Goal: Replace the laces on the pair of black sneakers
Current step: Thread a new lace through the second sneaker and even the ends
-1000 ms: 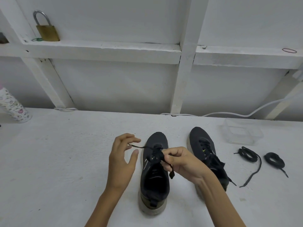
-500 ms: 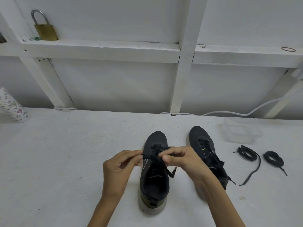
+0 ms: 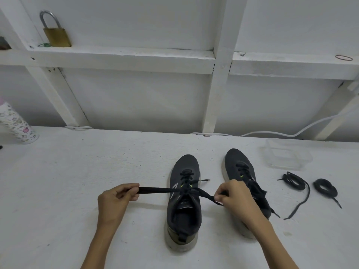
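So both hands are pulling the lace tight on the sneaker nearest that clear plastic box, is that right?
Not quite: in the head view the left hand and right hand pull the lace tight on the sneaker farther from the clear plastic box, not the nearest one.

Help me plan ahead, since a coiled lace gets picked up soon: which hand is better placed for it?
Right, probably. The right hand pinches the lace on the side nearest the coiled laces; the left hand holds the other end beyond the left sneaker, farther away.
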Action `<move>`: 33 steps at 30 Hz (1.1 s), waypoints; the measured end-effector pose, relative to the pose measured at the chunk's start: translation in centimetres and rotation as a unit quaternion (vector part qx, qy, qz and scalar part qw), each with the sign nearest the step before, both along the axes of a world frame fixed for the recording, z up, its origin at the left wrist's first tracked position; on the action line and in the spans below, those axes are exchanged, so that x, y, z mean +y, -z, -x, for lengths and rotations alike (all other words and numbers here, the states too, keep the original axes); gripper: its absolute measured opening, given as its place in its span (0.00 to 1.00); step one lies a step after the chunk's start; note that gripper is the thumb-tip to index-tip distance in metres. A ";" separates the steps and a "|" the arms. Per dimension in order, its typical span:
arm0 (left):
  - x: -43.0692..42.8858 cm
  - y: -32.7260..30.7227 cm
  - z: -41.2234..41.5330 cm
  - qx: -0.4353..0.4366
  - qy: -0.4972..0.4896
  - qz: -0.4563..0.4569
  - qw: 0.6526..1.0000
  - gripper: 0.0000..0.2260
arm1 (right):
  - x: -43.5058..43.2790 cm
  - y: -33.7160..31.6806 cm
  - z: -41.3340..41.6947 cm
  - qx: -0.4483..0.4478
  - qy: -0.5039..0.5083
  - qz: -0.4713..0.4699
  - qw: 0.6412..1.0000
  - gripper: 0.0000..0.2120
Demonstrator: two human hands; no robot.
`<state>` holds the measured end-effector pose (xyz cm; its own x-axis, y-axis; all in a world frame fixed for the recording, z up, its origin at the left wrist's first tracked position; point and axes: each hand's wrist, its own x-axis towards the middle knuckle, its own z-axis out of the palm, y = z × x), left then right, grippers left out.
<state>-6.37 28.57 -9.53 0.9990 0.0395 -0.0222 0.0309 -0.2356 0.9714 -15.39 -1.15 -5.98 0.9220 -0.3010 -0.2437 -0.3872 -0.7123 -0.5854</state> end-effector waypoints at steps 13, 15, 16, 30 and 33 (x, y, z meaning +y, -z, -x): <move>0.3 3.1 -0.1 0.043 0.066 -0.112 0.991 0.10 | 0.4 0.7 0.3 0.053 -0.051 0.029 0.997 0.05; -0.1 3.1 -0.3 0.059 0.090 -0.132 0.985 0.10 | 0.1 0.5 0.4 0.060 -0.064 0.002 0.996 0.03; -0.5 2.8 -0.2 0.051 0.096 -0.130 0.986 0.08 | -0.1 0.5 0.4 0.044 -0.057 -0.007 0.997 0.05; -9.8 -1.1 2.1 -0.146 0.328 -0.161 0.919 0.11 | 4.1 1.6 -0.7 -0.085 -0.006 -0.105 0.991 0.04; -9.0 -0.6 3.1 -0.138 0.309 -0.131 0.932 0.09 | 3.2 1.0 0.7 -0.060 -0.037 -0.149 0.986 0.03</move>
<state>-9.43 19.54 -8.97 0.7991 -0.5773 0.1678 -0.4311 -0.3557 0.8292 -16.04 2.01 -6.93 0.9661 -0.1636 -0.1998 -0.2567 -0.5253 -0.8112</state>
